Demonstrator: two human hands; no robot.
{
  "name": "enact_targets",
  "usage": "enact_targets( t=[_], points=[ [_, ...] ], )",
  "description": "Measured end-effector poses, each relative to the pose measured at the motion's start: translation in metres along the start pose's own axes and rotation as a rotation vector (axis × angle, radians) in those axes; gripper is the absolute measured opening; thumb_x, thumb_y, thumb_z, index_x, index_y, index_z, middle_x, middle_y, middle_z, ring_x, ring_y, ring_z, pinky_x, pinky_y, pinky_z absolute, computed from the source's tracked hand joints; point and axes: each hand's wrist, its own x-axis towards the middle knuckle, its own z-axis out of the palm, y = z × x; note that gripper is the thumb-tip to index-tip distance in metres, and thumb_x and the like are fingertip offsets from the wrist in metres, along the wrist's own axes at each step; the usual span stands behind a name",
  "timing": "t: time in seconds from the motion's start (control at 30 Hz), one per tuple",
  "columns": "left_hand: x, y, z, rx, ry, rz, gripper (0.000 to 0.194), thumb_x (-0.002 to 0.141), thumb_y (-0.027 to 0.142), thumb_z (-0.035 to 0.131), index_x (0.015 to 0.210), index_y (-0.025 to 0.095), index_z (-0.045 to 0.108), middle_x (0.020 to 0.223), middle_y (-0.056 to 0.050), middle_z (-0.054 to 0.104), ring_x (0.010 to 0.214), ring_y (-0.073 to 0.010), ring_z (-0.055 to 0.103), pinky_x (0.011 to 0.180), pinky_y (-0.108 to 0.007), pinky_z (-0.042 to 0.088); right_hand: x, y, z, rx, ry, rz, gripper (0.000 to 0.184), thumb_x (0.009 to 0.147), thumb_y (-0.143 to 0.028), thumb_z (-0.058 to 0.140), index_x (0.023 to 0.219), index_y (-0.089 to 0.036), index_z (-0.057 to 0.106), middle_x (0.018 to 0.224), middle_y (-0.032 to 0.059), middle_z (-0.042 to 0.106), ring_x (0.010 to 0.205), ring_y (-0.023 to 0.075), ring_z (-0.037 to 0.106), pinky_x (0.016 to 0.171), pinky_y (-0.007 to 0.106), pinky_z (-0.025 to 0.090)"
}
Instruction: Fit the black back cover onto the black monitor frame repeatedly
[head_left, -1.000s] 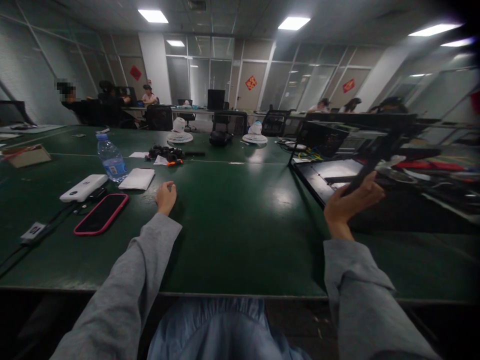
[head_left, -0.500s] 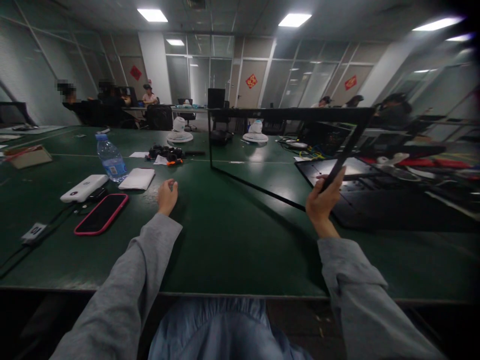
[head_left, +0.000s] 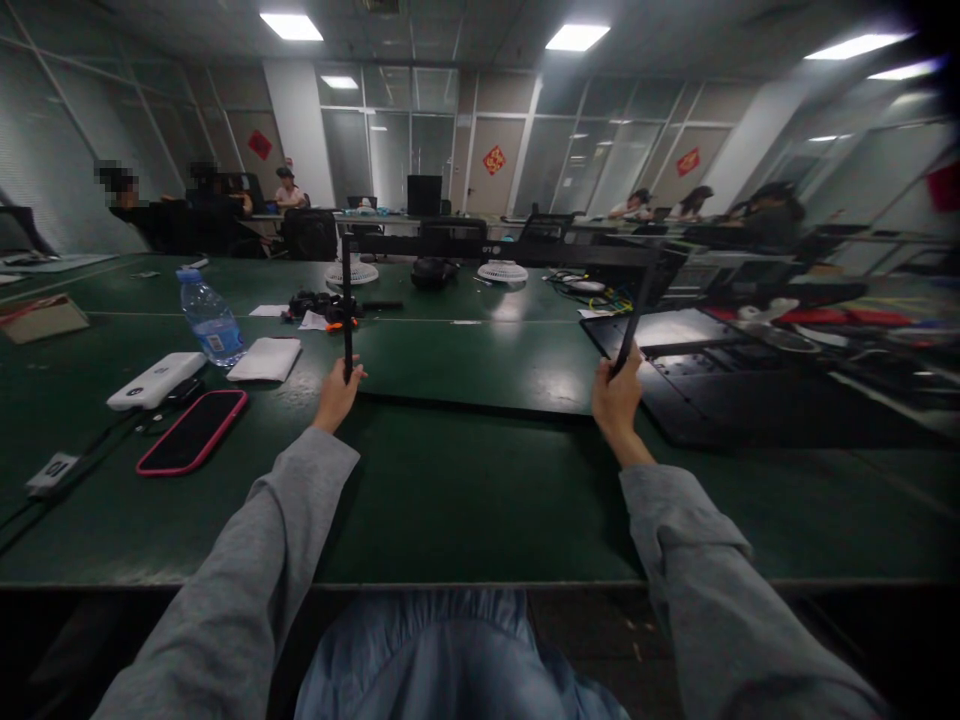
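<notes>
A thin black rectangular frame [head_left: 495, 250], like a monitor bezel, stands upright over the green table [head_left: 465, 480] in front of me. My left hand [head_left: 335, 392] grips its left side bar near the bottom. My right hand [head_left: 616, 400] is closed on the right side bar near its lower end. The frame's bottom edge rests at or just above the table top. Both my arms wear grey sleeves.
A dark flat panel [head_left: 697, 370] lies on the table at the right, with cables behind it. At the left lie a pink-edged phone [head_left: 191, 432], a white power bank [head_left: 154, 380], a folded white cloth [head_left: 264, 359] and a water bottle [head_left: 206, 317]. Small fans and seated people are farther back.
My right hand carried the black frame leftward from over the dark panel to in front of me. My left hand rose from the table and took hold of the frame's left bar.
</notes>
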Motion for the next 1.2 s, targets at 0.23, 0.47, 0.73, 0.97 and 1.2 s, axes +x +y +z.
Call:
enact_targets(
  t=[0.23, 0.47, 0.73, 0.97, 1.2],
  points=[
    [0.002, -0.002, -0.004, 0.096, 0.061, -0.118, 0.028, 0.100, 0.032, 0.044, 0.097, 0.016, 0.066, 0.080, -0.006, 0.071, 0.070, -0.0193, 0.065, 0.072, -0.030, 0.048, 0.003, 0.029, 0.030, -0.100, -0.263, 0.047, 0.045, 0.084, -0.035, 0.055, 0.122, -0.011, 0.065, 0.099, 0.0179, 0.074, 0.100, 0.0338, 0.070, 0.093, 0.046, 0.052],
    [0.001, -0.004, -0.007, 0.237, 0.062, -0.132, 0.031, 0.099, 0.035, 0.046, 0.086, 0.019, 0.069, 0.086, -0.008, 0.074, 0.085, -0.0239, 0.069, 0.076, -0.031, 0.046, 0.007, 0.041, 0.035, 0.075, -0.261, 0.107, 0.055, 0.078, -0.032, 0.059, 0.130, -0.014, 0.059, 0.098, 0.0134, 0.074, 0.095, 0.0296, 0.070, 0.091, 0.043, 0.053],
    [-0.005, -0.005, -0.012, 0.442, 0.090, -0.159, 0.038, 0.094, 0.041, 0.055, 0.113, 0.020, 0.080, 0.110, -0.016, 0.077, 0.104, -0.0329, 0.070, 0.081, -0.037, 0.047, 0.010, 0.051, 0.039, 0.201, -0.330, -0.059, 0.059, 0.084, -0.029, 0.053, 0.141, -0.014, 0.056, 0.122, 0.0164, 0.073, 0.119, 0.0315, 0.067, 0.104, 0.051, 0.051],
    [-0.009, 0.002, -0.011, 0.570, -0.016, -0.091, 0.040, 0.093, 0.044, 0.058, 0.113, 0.019, 0.082, 0.112, -0.019, 0.074, 0.110, -0.0373, 0.065, 0.088, -0.043, 0.049, 0.009, 0.056, 0.034, -0.043, -0.348, -0.066, 0.057, 0.090, -0.026, 0.049, 0.145, -0.016, 0.059, 0.140, 0.0151, 0.066, 0.130, 0.0353, 0.062, 0.114, 0.054, 0.045],
    [-0.009, 0.002, -0.011, 0.627, -0.068, -0.104, 0.040, 0.095, 0.045, 0.056, 0.113, 0.020, 0.082, 0.112, -0.018, 0.075, 0.108, -0.0355, 0.066, 0.087, -0.042, 0.050, 0.010, 0.057, 0.037, -0.095, -0.416, -0.039, 0.059, 0.093, -0.027, 0.046, 0.148, -0.010, 0.055, 0.145, 0.0179, 0.062, 0.135, 0.0344, 0.058, 0.114, 0.051, 0.045]
  ],
)
